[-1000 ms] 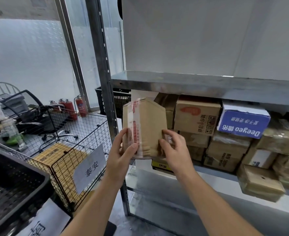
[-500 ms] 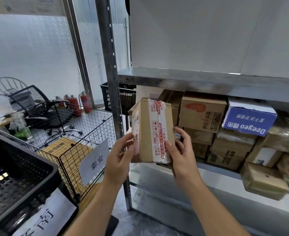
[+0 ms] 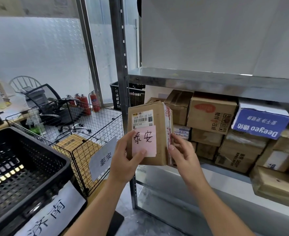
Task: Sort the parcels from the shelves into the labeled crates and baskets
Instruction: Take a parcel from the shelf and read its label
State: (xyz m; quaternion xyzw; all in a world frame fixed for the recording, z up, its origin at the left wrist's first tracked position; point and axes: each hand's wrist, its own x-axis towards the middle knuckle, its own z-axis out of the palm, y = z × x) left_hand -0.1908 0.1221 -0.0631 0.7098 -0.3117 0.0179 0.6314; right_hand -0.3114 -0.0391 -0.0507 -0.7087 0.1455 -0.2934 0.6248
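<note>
I hold a brown cardboard parcel point(image 3: 159, 126) upright in front of the shelf post. My left hand point(image 3: 126, 159) grips its left edge, thumb lying on a pink note point(image 3: 144, 142) marked 泰安. My right hand point(image 3: 182, 155) grips its right, taped edge. A barcode label sits above the note. To the left stands a wire basket point(image 3: 82, 150) with a paper sign point(image 3: 103, 159) reading 泰安 and a cardboard box inside. A black plastic crate point(image 3: 29, 167) labeled 济南 stands at the lower left.
The metal shelf point(image 3: 208, 80) to the right carries several stacked cardboard boxes and a blue Deeyeo box point(image 3: 259, 123). A steel post point(image 3: 121, 65) rises just behind the parcel. An office chair point(image 3: 51, 106), fire extinguishers point(image 3: 87, 103) and another black crate point(image 3: 131, 94) stand farther back.
Both hands have turned the parcel so that the face with the barcode label and pink note now faces me. The view shifted slightly to the left.
</note>
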